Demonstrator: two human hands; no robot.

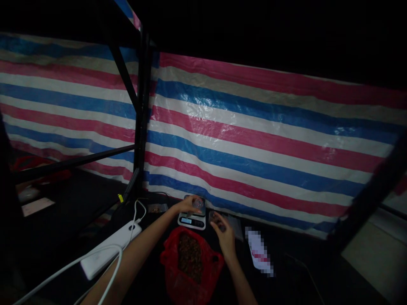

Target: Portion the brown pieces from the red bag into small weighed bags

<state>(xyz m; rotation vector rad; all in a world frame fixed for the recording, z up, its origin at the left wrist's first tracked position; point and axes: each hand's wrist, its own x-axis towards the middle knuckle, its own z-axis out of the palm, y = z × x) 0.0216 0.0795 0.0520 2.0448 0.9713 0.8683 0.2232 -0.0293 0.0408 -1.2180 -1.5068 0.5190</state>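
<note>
both hands (187, 206) (227, 236) pinch clear containers (199, 203) (212, 217), gap between, past far edge of red bag (171, 267).

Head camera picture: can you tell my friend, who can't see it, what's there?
A person's left hand is over a scale, with the right hand curled beside it; what they may hold is too dark to tell. An open red bag of brown bits lies nearer the camera, with a striped sheet behind.

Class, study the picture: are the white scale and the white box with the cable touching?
Apart. The head view shows the white scale to the right of the white box, with the left forearm and dark surface visible between them.
</note>
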